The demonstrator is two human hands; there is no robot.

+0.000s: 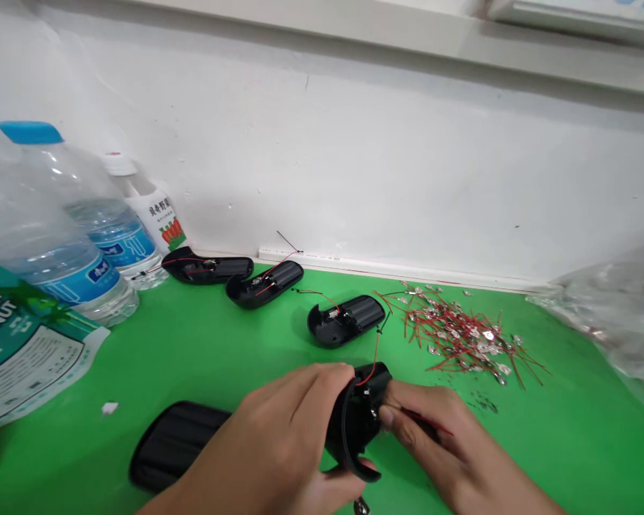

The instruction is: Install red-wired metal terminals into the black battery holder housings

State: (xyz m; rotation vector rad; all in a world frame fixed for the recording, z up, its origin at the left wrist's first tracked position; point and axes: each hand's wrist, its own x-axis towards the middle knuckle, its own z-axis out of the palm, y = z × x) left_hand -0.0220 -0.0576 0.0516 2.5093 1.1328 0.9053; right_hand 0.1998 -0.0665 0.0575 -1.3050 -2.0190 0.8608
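Observation:
A curved black plastic housing (366,400) is gripped in my left hand (287,422), its hollow side facing right. A thin red wire with a dark end rises from its top. My right hand (429,429) is closed, thumb and finger pinched at the housing's inner edge. Another red wire (441,428) runs out between those fingers; the tip they press on is hidden. Behind my left wrist lies a ribbed black shell (179,440), partly covered. Under the left hand a small shiny metal piece (361,506) shows at the bottom edge.
Three similar wired black housings (348,320) lie in a row toward the wall. To their right is a pile of red wires with metal tabs (461,332). Water bottles (110,229) and a teal bag (21,350) stand left; clear plastic wrap (612,322) lies right.

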